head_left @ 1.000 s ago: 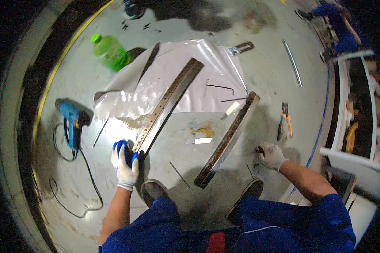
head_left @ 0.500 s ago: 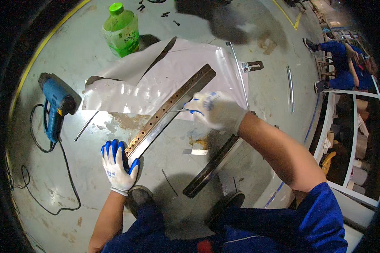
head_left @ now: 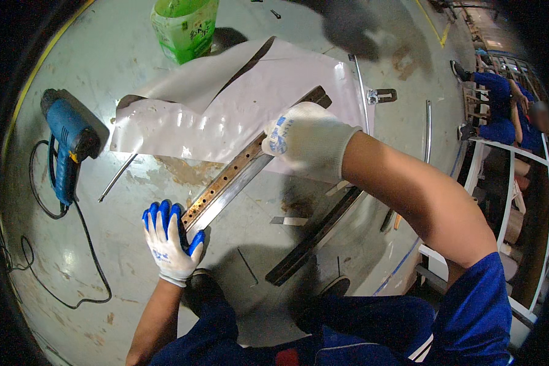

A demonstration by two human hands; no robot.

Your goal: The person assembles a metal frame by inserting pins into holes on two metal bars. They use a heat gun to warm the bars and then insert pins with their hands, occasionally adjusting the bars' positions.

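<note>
A long metal bar [head_left: 222, 182], with a row of holes along its copper-coloured strip, lies diagonally, its far end on a pale plastic sheet [head_left: 165, 131]. At its near end rests my left hand [head_left: 171, 247] in a white and blue glove, fingers stretched and thumb apart, the bar's end between them. My right hand [head_left: 305, 137], gloved too, is closed above the bar's upper half and covers part of it. Its fingers are turned away; the thin metal tool visible in them earlier is hidden now. A second, darker bar [head_left: 311, 239] lies to the right.
On the left is a blue heat gun [head_left: 70, 143] with a black cord. A cut green jug [head_left: 183, 27] stands beyond the sheet. Thin rods [head_left: 117, 177] and a slotted bracket [head_left: 382, 95] lie on the floor. Another person [head_left: 509, 107] sits far right, by a white shelf rack [head_left: 500, 201].
My right hand has turned over and shifted slightly up the bar, hiding the thin tool's tip. My left hand stays at the bar's end. The view has shifted a little.
</note>
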